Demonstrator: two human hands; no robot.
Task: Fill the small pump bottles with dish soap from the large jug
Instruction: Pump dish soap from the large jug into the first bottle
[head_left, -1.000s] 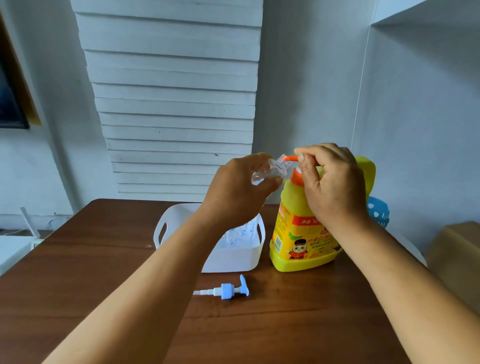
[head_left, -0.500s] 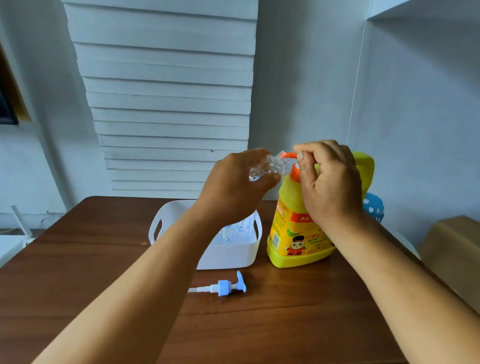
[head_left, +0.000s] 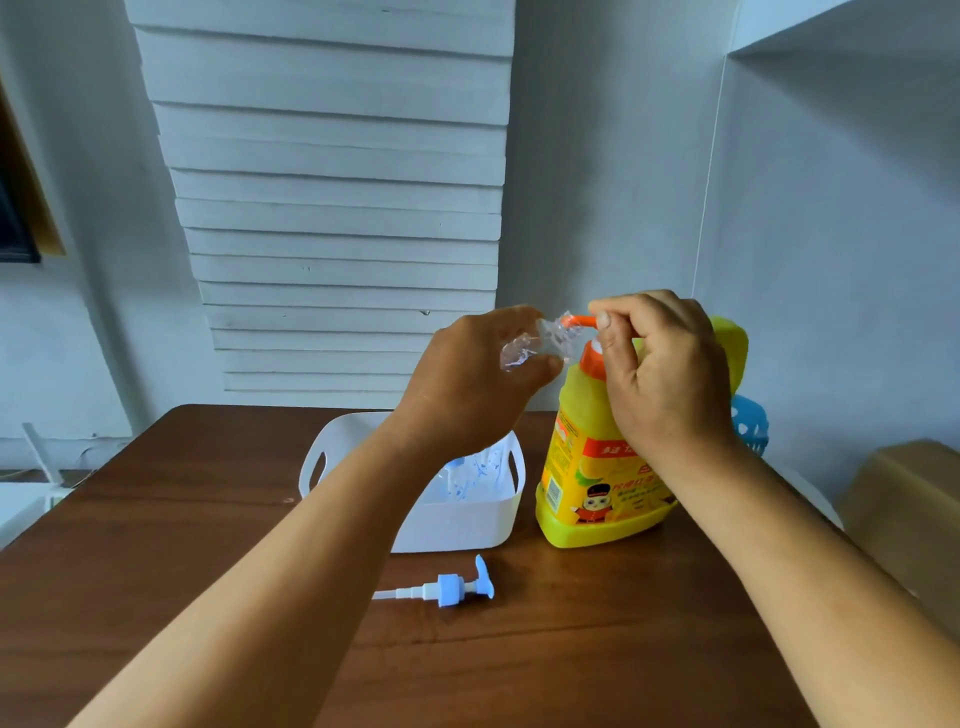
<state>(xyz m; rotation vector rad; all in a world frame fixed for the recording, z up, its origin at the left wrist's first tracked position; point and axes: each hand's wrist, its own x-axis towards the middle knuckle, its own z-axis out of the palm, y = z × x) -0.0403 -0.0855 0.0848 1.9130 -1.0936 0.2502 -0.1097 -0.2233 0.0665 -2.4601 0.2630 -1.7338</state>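
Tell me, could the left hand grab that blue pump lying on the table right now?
Probably not yet: the left hand grips a clear small bottle at the jug's spout. The pump itself lies uncovered on the table.

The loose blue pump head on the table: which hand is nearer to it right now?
Left. The left hand holds the small clear bottle above the white basket, just behind the pump head. The right hand is farther right, on the yellow jug's orange pump.

Table (head_left: 156, 519): dark wood, smooth, slight sheen. Jug (head_left: 587, 493): glossy yellow plastic, printed label. Small bottle (head_left: 535, 345): clear, shiny plastic. Basket (head_left: 457, 525), at 9 o'clock from jug: matt white plastic. Pump head (head_left: 449, 588): smooth blue-white plastic.
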